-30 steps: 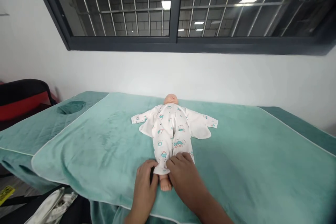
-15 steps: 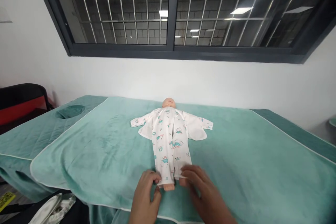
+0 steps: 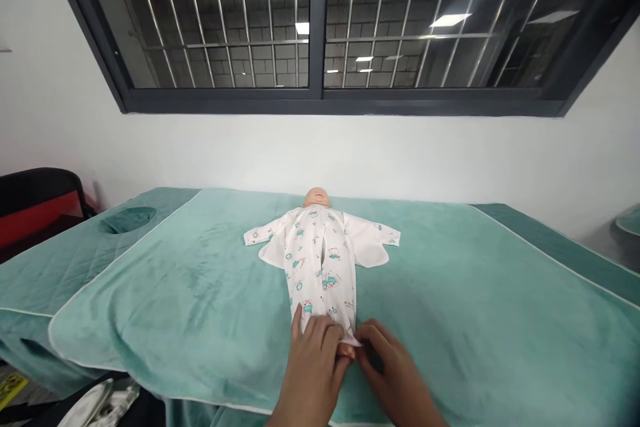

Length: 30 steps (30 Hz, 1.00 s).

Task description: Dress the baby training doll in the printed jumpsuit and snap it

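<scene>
A baby doll (image 3: 317,197) lies on its back with its head toward the wall. It is dressed in a white printed baby outfit (image 3: 320,260), whose sleeves are spread to both sides. My left hand (image 3: 315,363) lies across the lower legs, its fingers curled over the cuff of the right-hand trouser leg and its thumb by the doll's foot (image 3: 346,350). The other foot is hidden under this hand. At the outer corner of the same cuff, my right hand (image 3: 387,363) pinches the fabric between thumb and fingers.
A green blanket (image 3: 450,293) with white piping covers the bed under the doll. At left is a padded section with a round hole (image 3: 127,220), beside a red and black chair (image 3: 40,213). White cloth (image 3: 100,407) lies low at left. A barred window (image 3: 315,27) is above.
My left hand has moved right, from the left trouser cuff across to the right one. My right hand now grips that cuff's outer corner. The view has shifted slightly.
</scene>
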Each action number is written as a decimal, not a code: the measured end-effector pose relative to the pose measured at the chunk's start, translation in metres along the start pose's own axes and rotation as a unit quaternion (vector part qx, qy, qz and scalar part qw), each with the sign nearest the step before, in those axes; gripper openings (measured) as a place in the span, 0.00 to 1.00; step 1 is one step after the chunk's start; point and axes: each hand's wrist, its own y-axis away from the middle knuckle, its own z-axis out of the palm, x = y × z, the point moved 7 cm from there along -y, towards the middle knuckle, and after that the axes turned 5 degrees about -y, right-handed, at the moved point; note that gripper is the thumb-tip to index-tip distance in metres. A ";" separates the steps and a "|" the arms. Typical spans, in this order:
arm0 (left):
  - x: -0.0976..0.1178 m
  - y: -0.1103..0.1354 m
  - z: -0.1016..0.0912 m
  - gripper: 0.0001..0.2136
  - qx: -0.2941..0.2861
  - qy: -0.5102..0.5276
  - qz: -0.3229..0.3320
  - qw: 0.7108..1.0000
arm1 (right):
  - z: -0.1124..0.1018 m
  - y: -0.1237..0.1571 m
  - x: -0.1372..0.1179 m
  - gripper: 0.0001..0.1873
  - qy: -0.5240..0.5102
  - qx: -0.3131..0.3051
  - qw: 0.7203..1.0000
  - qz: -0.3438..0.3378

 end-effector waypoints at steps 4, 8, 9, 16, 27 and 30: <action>0.002 0.009 0.001 0.04 0.041 0.009 0.031 0.999 | -0.002 0.014 -0.001 0.08 0.014 -0.034 0.999 -0.019; -0.011 0.013 -0.015 0.07 0.096 0.079 0.017 0.992 | -0.009 0.013 0.001 0.12 -0.002 -0.116 0.993 -0.005; -0.022 0.011 -0.022 0.07 0.114 0.102 -0.012 0.988 | -0.013 0.009 0.004 0.13 -0.010 -0.126 0.992 -0.002; -0.126 -0.041 -0.035 0.14 0.100 -0.069 -0.141 0.983 | -0.042 -0.072 0.038 0.24 0.134 0.037 0.989 -0.049; -0.125 -0.095 -0.002 0.18 0.023 -0.248 -0.002 0.969 | -0.023 -0.138 0.063 0.13 0.155 0.029 0.987 -0.027; -0.121 -0.091 0.002 0.17 -0.002 -0.209 0.038 0.977 | -0.025 -0.136 0.067 0.12 0.109 0.019 0.994 -0.010</action>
